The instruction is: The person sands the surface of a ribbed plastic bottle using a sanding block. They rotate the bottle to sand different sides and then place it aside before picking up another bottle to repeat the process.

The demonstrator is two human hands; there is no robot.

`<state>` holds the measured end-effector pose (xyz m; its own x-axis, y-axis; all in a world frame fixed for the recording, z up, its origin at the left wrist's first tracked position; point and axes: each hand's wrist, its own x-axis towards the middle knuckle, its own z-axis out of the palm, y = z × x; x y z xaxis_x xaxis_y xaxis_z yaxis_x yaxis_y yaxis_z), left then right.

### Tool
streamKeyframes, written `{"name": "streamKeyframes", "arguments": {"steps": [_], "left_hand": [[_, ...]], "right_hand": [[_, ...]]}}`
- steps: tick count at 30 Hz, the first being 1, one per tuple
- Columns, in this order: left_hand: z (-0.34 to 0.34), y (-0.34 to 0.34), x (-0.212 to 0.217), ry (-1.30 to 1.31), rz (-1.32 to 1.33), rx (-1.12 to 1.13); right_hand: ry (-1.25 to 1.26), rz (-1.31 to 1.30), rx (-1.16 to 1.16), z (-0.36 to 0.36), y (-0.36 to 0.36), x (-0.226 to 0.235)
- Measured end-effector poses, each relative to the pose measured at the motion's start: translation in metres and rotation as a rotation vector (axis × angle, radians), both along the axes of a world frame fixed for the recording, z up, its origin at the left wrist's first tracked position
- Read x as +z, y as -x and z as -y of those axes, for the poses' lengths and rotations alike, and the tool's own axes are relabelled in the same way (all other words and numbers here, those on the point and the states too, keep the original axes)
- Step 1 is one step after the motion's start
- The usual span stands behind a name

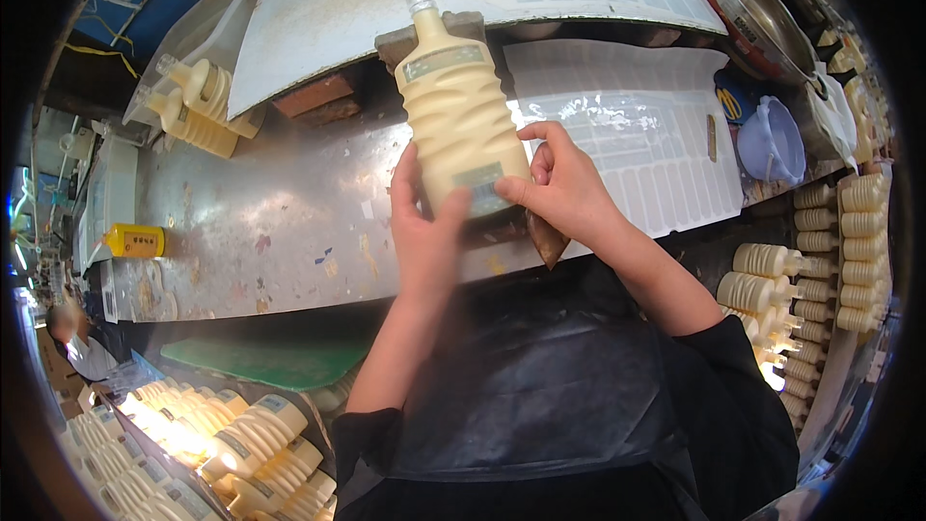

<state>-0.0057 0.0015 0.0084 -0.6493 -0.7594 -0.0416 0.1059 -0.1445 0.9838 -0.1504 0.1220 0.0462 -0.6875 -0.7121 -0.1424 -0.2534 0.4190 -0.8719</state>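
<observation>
cream bottle (456, 111) between both hands, left hand (425, 230), right hand (562, 183)

Your left hand (424, 227) and right hand (559, 183) cover the cream bottle (455, 106) base; its small label (479, 188) is unreadably blurred.

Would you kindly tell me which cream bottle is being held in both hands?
The large ribbed cream bottle at centre, lying on the metal table; the others sit untouched in side piles.

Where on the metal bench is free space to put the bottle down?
Free: the bench between the yellow box and the left hand. Crowded: label sheets cover the right side, two bottles lie at the far left, and stacked bottles fill the right edge.
</observation>
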Motion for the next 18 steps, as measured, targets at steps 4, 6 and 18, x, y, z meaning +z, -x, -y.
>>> {"name": "streamKeyframes", "arguments": {"steps": [4, 6, 18], "left_hand": [[0.0, 0.001, 0.001, -0.018, -0.007, -0.007], [0.004, 0.0, -0.005, -0.065, -0.076, -0.012], [0.003, -0.001, -0.006, -0.018, -0.032, -0.01]], "right_hand": [[0.019, 0.01, 0.021, -0.001, 0.003, -0.005], [0.061, 0.157, 0.031, -0.002, 0.01, -0.006], [0.009, -0.001, 0.017, 0.0, 0.003, -0.002]]}}
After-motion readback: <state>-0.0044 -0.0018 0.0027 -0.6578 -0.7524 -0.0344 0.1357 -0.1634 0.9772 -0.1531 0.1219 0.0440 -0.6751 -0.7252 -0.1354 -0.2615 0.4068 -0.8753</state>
